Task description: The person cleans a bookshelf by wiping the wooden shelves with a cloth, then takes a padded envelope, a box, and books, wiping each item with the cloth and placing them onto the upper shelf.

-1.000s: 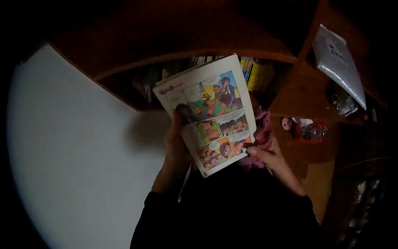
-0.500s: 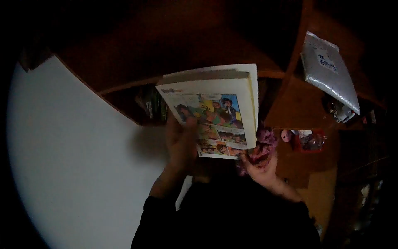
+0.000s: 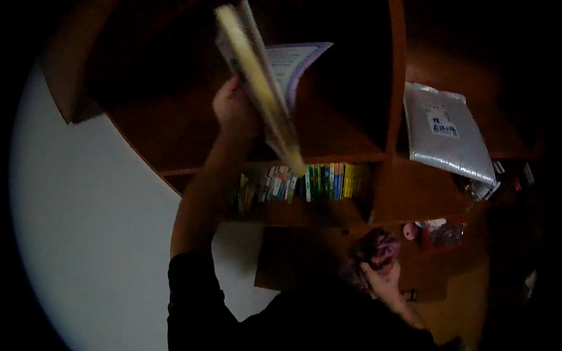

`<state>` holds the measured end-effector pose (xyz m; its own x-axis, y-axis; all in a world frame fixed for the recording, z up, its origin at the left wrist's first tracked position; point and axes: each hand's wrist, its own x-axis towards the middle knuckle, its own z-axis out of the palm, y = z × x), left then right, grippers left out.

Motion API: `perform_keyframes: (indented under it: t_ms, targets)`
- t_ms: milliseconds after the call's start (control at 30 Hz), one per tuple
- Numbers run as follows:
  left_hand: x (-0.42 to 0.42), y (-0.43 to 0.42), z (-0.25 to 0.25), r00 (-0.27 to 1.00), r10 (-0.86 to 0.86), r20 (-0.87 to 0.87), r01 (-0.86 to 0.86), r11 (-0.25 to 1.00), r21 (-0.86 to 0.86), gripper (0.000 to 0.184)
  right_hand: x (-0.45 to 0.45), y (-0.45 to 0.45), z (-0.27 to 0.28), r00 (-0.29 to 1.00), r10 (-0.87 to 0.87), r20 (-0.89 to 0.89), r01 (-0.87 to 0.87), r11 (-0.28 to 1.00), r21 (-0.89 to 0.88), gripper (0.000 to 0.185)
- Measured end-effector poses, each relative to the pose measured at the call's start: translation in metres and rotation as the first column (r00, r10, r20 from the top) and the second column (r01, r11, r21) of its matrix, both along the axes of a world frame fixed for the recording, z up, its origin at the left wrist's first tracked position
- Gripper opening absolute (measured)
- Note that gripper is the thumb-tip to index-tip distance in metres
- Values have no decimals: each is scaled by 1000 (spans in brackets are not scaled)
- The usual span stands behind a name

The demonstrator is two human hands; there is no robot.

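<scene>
My left hand (image 3: 233,110) is raised in front of the upper shelf and closed around a thick book (image 3: 260,82). The book is tilted with its pale page edges toward me, and it is blurred by motion. Behind it shows a sheet with a purple border (image 3: 293,64); whether it belongs to the book I cannot tell. Lower down, my right hand (image 3: 383,282) grips a crumpled purple-pink cloth (image 3: 379,250), its fingers partly hidden by the folds.
A row of books (image 3: 328,181) stands on the lower shelf (image 3: 333,215) of the brown wooden bookcase. To the right, a silver padded package (image 3: 445,131) lies on another shelf. Below it are a small pink round object (image 3: 410,231) and a red container (image 3: 445,235). A white wall (image 3: 93,234) is at left.
My left hand has lifted the book up to the upper shelf, turning its page edges toward me. My right hand has let go of the book and moved lower, keeping the cloth.
</scene>
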<state>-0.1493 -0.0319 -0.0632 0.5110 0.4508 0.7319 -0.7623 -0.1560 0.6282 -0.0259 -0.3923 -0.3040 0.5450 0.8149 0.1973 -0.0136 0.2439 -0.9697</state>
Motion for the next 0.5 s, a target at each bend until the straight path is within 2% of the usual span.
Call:
perform_keyframes:
  t_ms: [33,67,133,167,233,267,300,400,467,500]
  targets:
    - [16,-4,6,987,146,-72,-153,984,-91,42,0,-3,4,1000,0,4,0,1000,19,39]
    - [33,-8,12,950,266,-162,-293,940,-175,41,0,-8,11,996,-72,-58,74,997,26,37]
    - [68,-12,24,998,-32,59,52,927,-372,34,5,-16,9,980,-157,-121,163,986,38,34]
    - [79,-11,28,997,-44,58,62,929,-364,34,11,-21,2,985,-135,-111,139,990,27,33]
    - [99,-6,29,990,-29,-137,-22,933,-358,37,13,-29,-5,987,-122,-105,124,992,13,32]
    - [112,4,30,979,-44,-199,-46,902,-430,40,12,-31,-5,970,-189,-153,188,982,-22,31]
    - [124,7,31,979,-51,-199,-40,902,-430,40,13,-33,-6,947,-255,-197,248,967,-60,30]
    - [154,13,32,973,-12,-231,-84,912,-402,40,13,-39,-5,928,-312,-203,303,950,-73,28]
    - [174,15,30,992,39,-119,-84,911,-404,36,18,-41,-15,928,-321,-190,313,947,-72,28]
    - [181,19,27,992,35,-121,-81,911,-404,36,21,-43,-19,929,-326,-174,318,945,-73,28]
